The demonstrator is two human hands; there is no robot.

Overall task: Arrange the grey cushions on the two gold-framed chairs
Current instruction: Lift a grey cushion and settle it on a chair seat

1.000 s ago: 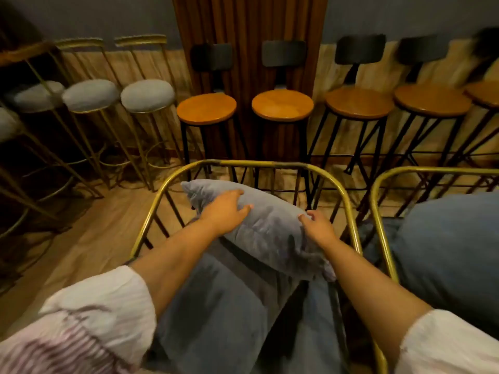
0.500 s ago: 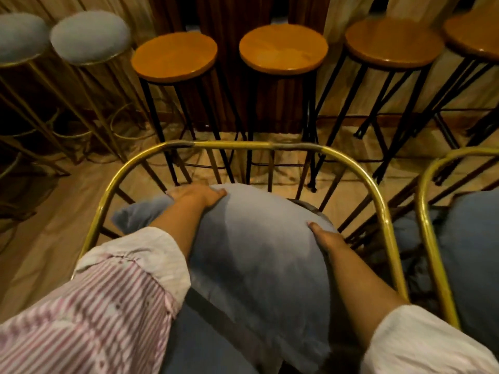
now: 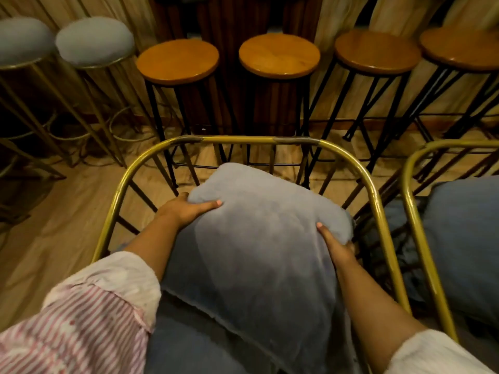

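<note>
A grey back cushion (image 3: 259, 238) leans inside the left gold-framed chair (image 3: 243, 140), resting on its grey seat cushion (image 3: 189, 346). My left hand (image 3: 186, 209) grips the cushion's upper left corner, thumb on its front. My right hand (image 3: 336, 245) holds the cushion's right edge, close to the frame's right rail. A second gold-framed chair (image 3: 417, 228) stands at the right with another grey cushion (image 3: 464, 238) in it.
Wooden-topped bar stools (image 3: 279, 55) on black legs line the wall just behind the chairs. Two grey padded stools (image 3: 94, 40) on gold legs stand at the far left. Wooden floor (image 3: 54, 225) lies open to the left of the chair.
The cushion has been pulled up and turned more upright against the chair back. My left hand shifted from its top to its upper left corner, my right hand lower onto its right edge.
</note>
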